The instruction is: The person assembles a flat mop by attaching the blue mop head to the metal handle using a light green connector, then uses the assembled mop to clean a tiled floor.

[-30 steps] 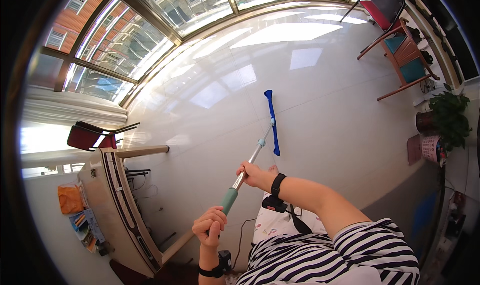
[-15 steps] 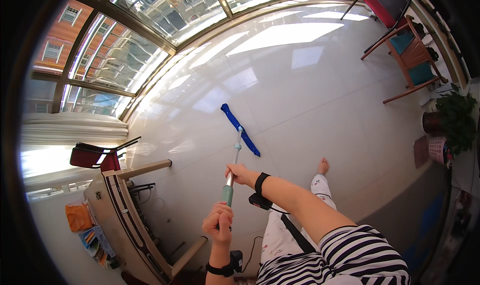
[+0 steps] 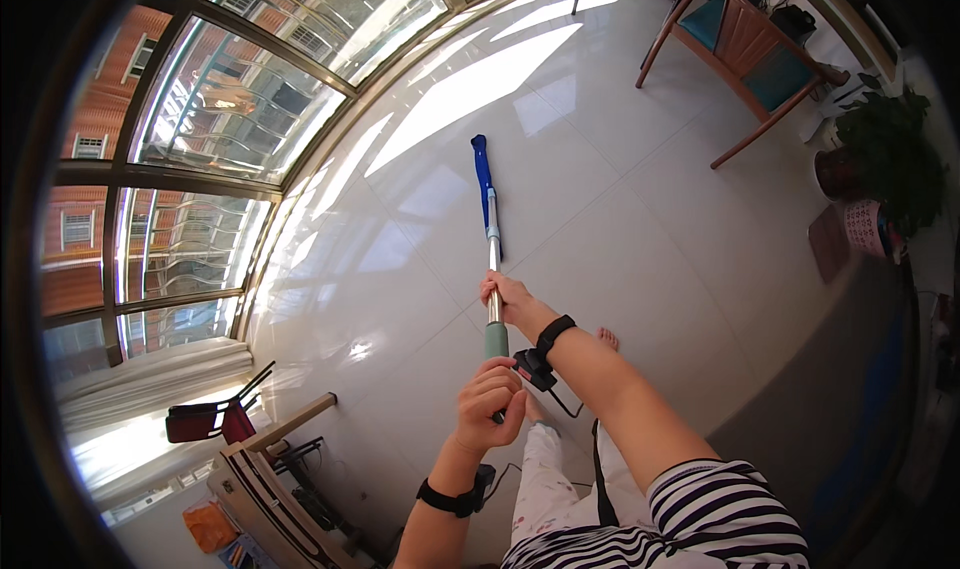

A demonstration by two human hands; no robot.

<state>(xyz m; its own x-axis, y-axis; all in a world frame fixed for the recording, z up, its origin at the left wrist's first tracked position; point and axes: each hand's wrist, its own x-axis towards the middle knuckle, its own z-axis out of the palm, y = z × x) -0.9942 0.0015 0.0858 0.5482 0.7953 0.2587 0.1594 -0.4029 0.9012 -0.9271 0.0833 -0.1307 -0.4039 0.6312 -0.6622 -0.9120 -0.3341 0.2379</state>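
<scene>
A flat mop (image 3: 494, 255) with a long metal pole stretches away from me across the pale tiled floor. Its narrow blue head (image 3: 483, 169) lies on the tiles, nearly in line with the pole. My right hand (image 3: 508, 296) is wrapped round the bare metal part of the pole. Closer to me, my left hand (image 3: 490, 405) is closed round the top end of the green grip (image 3: 496, 340). Both wrists wear black straps with small dark boxes. My bare foot (image 3: 608, 338) shows beyond the right forearm.
Tall windows (image 3: 200, 229) curve along the left and far side. At the far right stand a wooden chair (image 3: 745, 54) with teal panels and a potted plant (image 3: 885, 134). A red folding chair (image 3: 195, 425) and a beige table (image 3: 255, 504) are at the lower left.
The mop head has moved farther away and swung from slanting to almost straight ahead. Both hands still hold the pole. My view has turned to the right, and my feet have shifted.
</scene>
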